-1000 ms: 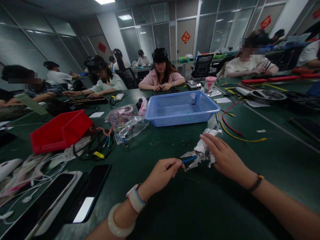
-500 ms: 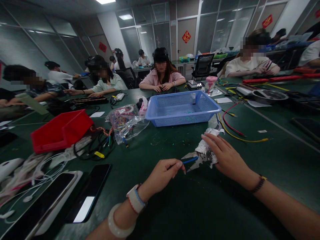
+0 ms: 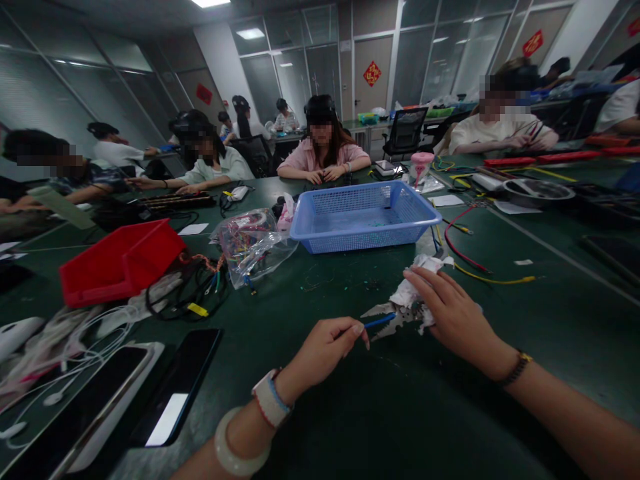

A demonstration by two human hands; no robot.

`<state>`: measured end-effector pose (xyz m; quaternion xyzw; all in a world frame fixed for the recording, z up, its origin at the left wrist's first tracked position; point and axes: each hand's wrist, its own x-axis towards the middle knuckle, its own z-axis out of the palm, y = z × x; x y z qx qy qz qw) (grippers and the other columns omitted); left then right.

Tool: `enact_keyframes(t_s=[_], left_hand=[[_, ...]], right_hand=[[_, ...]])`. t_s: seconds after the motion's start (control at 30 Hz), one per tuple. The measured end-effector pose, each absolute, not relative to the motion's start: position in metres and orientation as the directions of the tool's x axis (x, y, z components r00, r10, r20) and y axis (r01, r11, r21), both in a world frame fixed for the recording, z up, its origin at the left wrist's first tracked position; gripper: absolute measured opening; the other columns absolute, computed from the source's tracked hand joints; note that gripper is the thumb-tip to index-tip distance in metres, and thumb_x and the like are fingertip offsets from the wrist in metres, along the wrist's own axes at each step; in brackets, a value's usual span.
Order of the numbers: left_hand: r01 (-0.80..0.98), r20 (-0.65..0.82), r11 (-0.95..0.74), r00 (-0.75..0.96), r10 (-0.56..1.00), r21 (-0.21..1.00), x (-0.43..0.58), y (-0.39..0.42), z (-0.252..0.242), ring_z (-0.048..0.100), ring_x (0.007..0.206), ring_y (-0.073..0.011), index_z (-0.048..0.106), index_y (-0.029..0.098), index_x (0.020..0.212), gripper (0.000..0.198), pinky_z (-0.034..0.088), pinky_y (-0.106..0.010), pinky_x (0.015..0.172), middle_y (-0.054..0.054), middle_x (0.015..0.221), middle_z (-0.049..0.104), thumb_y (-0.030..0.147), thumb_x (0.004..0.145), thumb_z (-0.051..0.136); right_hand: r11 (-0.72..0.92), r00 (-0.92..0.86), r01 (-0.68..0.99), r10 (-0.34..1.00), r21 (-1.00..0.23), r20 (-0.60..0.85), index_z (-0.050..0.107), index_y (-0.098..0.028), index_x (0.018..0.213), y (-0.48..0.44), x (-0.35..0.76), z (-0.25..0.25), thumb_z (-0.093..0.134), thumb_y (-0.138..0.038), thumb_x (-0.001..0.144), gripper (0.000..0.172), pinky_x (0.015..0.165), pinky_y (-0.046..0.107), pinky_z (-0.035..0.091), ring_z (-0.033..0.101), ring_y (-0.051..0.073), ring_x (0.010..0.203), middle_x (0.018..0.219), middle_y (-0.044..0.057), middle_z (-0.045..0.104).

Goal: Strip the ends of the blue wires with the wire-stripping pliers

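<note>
My left hand (image 3: 336, 347) pinches a blue wire (image 3: 380, 321) between thumb and index finger. The wire's free end lies between the spread, toothed jaws of metal wire strippers (image 3: 400, 323). Crumpled white wrapping (image 3: 406, 293), paper or cloth, covers the middle of the tool. My right hand (image 3: 453, 313) is closed over the wrapped part, with its fingers pointing toward the far side. Most of the handles are hidden beneath this hand and the wrapping. Small green scraps (image 3: 367, 287) are strewn on the dark table (image 3: 320, 413) beyond the jaws.
A blue mesh basket (image 3: 367, 233) stands ahead, a clear bag of wires (image 3: 250, 243) beside it. At left are a red bin (image 3: 123, 263), two phones (image 3: 183, 383) and white earphones (image 3: 85, 357). Red and yellow wires (image 3: 467, 257) lie at right. A person (image 3: 323, 150) sits opposite.
</note>
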<state>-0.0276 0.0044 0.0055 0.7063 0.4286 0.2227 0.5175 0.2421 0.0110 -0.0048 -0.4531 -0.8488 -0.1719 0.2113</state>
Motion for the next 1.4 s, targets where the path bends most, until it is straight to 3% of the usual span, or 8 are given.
enact_keyframes(t_s=[0.17, 0.5, 0.73, 1.03, 1.17, 1.3, 1.4], left_hand=[[0.397, -0.135, -0.11, 0.54, 0.831, 0.911, -0.027, 0.004, 0.009, 0.039, 0.055, -0.0099, 0.066, 0.015, 0.088, 0.037, 0.028, -0.022, 0.055, 0.005, 0.061, 0.043, 0.042, 0.094, 0.041], [0.404, -0.138, -0.123, 0.559, 0.818, 0.907, -0.028, 0.005, 0.011, 0.039, 0.057, -0.0103, 0.066, 0.015, 0.085, 0.037, 0.03, -0.022, 0.058, 0.004, 0.064, 0.046, 0.04, 0.095, 0.04], [0.423, -0.124, -0.158, 0.565, 0.816, 0.892, -0.027, 0.005, 0.014, 0.046, 0.064, -0.0119, 0.068, 0.015, 0.085, 0.041, 0.035, -0.022, 0.065, 0.001, 0.074, 0.056, 0.041, 0.095, 0.038], [0.462, -0.109, -0.202, 0.562, 0.82, 0.863, -0.027, 0.006, 0.015, 0.052, 0.072, -0.0141, 0.069, 0.017, 0.088, 0.041, 0.039, -0.024, 0.071, -0.001, 0.082, 0.063, 0.041, 0.096, 0.036], [0.464, -0.096, -0.206, 0.548, 0.831, 0.862, -0.026, 0.005, 0.016, 0.054, 0.073, -0.0144, 0.069, 0.017, 0.089, 0.041, 0.039, -0.024, 0.073, -0.001, 0.084, 0.064, 0.041, 0.096, 0.037], [0.46, -0.097, -0.206, 0.553, 0.828, 0.864, -0.027, 0.005, 0.012, 0.056, 0.08, -0.0161, 0.069, 0.017, 0.093, 0.04, 0.04, -0.025, 0.075, -0.002, 0.089, 0.066, 0.041, 0.096, 0.037], [0.471, -0.087, -0.226, 0.555, 0.827, 0.852, -0.027, 0.005, 0.01, 0.056, 0.08, -0.0167, 0.07, 0.017, 0.097, 0.04, 0.039, -0.025, 0.073, -0.002, 0.089, 0.066, 0.041, 0.096, 0.037]], right_hand=[[0.52, -0.505, 0.842, 0.662, 0.144, 0.554, 0.022, -0.015, 0.146, 0.008, 0.241, -0.002, 0.046, 0.002, 0.07, 0.082, 0.109, 0.05, 0.032, 0.039, 0.029, 0.13, 0.141, 0.016, 0.042], [0.534, -0.442, 0.846, 0.686, 0.013, 0.577, 0.026, -0.018, 0.144, 0.011, 0.238, -0.007, 0.045, -0.001, 0.074, 0.075, 0.109, 0.048, 0.033, 0.04, 0.026, 0.129, 0.14, 0.013, 0.044], [0.49, -0.448, 0.868, 0.697, 0.085, 0.559, 0.032, -0.013, 0.141, 0.009, 0.241, -0.006, 0.051, -0.004, 0.067, 0.076, 0.096, 0.045, 0.043, 0.05, 0.029, 0.109, 0.129, 0.016, 0.05], [0.464, -0.493, 0.863, 0.687, 0.2, 0.535, 0.057, -0.013, 0.116, 0.009, 0.244, -0.001, 0.06, -0.018, 0.075, 0.042, 0.083, 0.038, 0.04, 0.053, 0.025, 0.093, 0.111, 0.012, 0.063], [0.392, -0.431, 0.897, 0.668, 0.205, 0.607, 0.058, -0.019, 0.114, 0.006, 0.241, -0.002, 0.064, -0.022, 0.074, 0.041, 0.092, 0.043, 0.034, 0.05, 0.028, 0.106, 0.115, 0.008, 0.064], [0.448, -0.481, 0.867, 0.635, 0.219, 0.605, 0.058, -0.015, 0.111, 0.009, 0.24, 0.002, 0.057, -0.014, 0.075, 0.036, 0.107, 0.051, 0.024, 0.034, 0.033, 0.131, 0.128, 0.013, 0.057], [0.555, -0.562, 0.809, 0.637, 0.192, 0.527, 0.056, -0.012, 0.112, 0.014, 0.243, 0.002, 0.052, -0.011, 0.075, 0.037, 0.106, 0.05, 0.03, 0.049, 0.029, 0.118, 0.114, 0.014, 0.063]])
